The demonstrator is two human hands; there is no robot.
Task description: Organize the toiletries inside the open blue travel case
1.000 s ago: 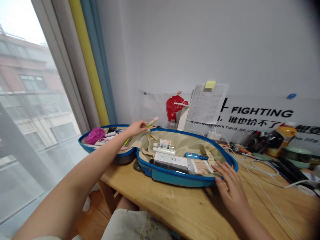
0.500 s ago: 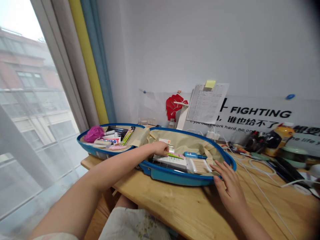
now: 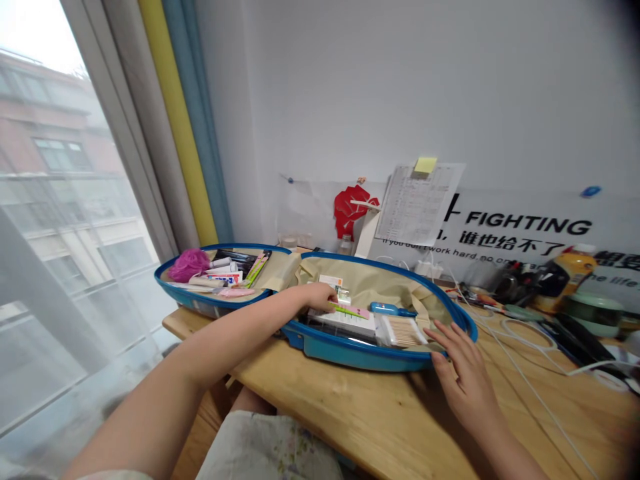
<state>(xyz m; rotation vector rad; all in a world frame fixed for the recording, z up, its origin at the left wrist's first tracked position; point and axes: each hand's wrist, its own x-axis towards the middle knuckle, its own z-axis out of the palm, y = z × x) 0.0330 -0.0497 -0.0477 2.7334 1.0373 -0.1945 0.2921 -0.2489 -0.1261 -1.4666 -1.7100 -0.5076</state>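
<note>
My left hand [image 3: 320, 295] reaches into the right half of an open blue case [image 3: 365, 360]. Its fingers pinch one end of a slim green-and-pink stick [image 3: 354, 311], whose exact kind I cannot make out. Below the stick lies a white box [image 3: 350, 323], partly covered. A small blue bottle [image 3: 389, 309] rests on its side to the right, and a clear pack of cotton swabs [image 3: 404, 331] lies in front of it. My right hand [image 3: 465, 373] has its fingers spread over the case's right rim, near the swabs.
The case's left half holds a purple bath puff [image 3: 189, 265], a toothpaste box [image 3: 227, 277] and a green-and-black pack [image 3: 257, 268]. White cables [image 3: 525, 330], a yellow bottle [image 3: 563, 277] and pens lie on the wooden desk [image 3: 320, 393] at right. A wall stands behind.
The view has shifted slightly. My left hand keeps its pinch on the green-and-pink stick at nearly the same spot, and my right hand stays at the rim.
</note>
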